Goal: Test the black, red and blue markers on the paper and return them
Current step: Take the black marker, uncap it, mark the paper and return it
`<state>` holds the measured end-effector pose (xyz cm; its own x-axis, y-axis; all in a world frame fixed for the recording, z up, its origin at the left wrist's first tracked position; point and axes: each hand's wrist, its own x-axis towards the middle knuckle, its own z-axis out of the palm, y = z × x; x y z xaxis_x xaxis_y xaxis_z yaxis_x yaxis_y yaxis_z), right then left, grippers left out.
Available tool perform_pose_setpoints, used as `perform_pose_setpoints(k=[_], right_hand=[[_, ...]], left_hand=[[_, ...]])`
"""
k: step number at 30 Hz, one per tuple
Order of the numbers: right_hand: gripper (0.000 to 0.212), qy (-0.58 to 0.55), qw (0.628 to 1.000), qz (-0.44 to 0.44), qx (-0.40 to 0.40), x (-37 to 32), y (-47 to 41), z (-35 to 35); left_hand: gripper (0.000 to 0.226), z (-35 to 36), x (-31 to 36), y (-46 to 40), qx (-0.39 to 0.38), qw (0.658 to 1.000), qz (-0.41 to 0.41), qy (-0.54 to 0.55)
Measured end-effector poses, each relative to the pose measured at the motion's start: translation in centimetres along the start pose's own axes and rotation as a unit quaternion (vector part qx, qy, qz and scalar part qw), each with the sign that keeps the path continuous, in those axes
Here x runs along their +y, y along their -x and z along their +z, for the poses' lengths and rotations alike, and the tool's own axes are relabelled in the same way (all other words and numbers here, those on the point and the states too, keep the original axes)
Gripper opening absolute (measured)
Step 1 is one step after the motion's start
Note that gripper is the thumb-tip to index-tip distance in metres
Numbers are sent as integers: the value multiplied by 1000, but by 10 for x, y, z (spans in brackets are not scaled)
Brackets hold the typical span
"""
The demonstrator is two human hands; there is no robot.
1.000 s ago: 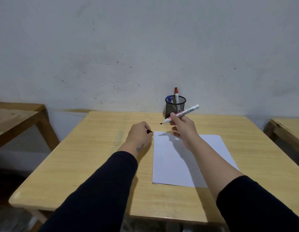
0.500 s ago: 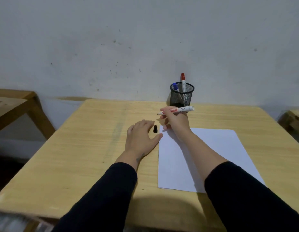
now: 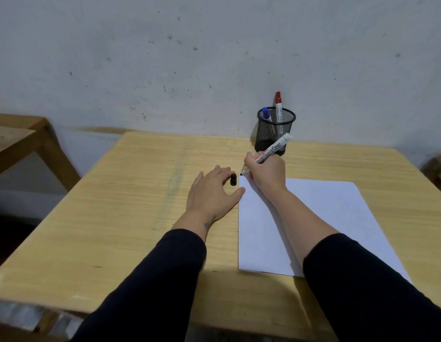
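Right hand [image 3: 266, 172]: fingers clenched around the black marker [image 3: 272, 149], uncapped, tip at the far left corner of the paper [image 3: 325, 218]; whether it touches the sheet cannot be told.
Left hand [image 3: 212, 191]: flat on the desk [image 3: 140, 206], fingers spread and released, thumb at the paper's left edge.
Black cap [image 3: 233, 179]: on the desk, just beside the left fingertips.
Mesh cup [image 3: 275, 130]: at the desk's far edge, holding 1 red marker [image 3: 278, 104] and 1 blue marker [image 3: 266, 114], both capped.
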<state>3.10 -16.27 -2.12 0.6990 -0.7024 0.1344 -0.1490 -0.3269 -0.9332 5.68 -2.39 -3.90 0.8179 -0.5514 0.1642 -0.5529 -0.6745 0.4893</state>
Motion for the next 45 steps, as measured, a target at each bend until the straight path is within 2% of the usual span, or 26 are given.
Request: perform_pose_setpoints(k=[5,7,10,12,14,16,18,20,22,24,26,28,30,35,41,45], right_hand=[[28,47,999,4,0,3,-2,2],[31,30,999,14,4,2,-1,1],[28,-92,994,56,16,-5,0,-4],[28,-197,975,106,3,-9,-1,-9],[26,-236,961,139,-26,-15,-2,-18],[23,-217,963,148,-65,-23,-4,-29],[23,-202,962,155,-101,-27,-6,-40],[22,-215,956,162,-118,-28,-6,-50],[15,-246,947,163,-125,-27,-2,-59],[7,-283,938,154,-131,-27,4,-69],[5,-333,923,143,-129,-31,10,-79],[11,-370,911,129,-128,-38,14,-90],[11,-379,910,105,-133,-47,17,-98],[11,-364,919,66,-134,-65,26,-106],[12,-366,919,48,-140,-68,37,-112],[29,-376,914,52,-144,-65,41,-116]], left_hand=[[58,0,0,1,-4,1000,1,0],[58,0,-1,1,-3,1000,2,1],[59,0,0,1,4,1000,-1,20],[61,-2,1,3,14,998,6,66],[57,-8,3,3,46,994,41,92],[46,-16,5,0,73,993,87,35],[36,-25,6,-6,67,987,126,-72],[32,-31,8,-12,19,979,141,-145],[25,-34,11,-13,-31,981,121,-146],[15,-35,15,-13,-25,994,77,-69],[7,-38,23,-12,37,992,5,118],[8,-44,32,-10,95,948,-41,302],[12,-52,40,-9,95,919,-38,381],[14,-64,60,-5,95,881,-24,463],[14,-68,72,1,85,875,3,476],[13,-69,76,5,77,880,14,468]])
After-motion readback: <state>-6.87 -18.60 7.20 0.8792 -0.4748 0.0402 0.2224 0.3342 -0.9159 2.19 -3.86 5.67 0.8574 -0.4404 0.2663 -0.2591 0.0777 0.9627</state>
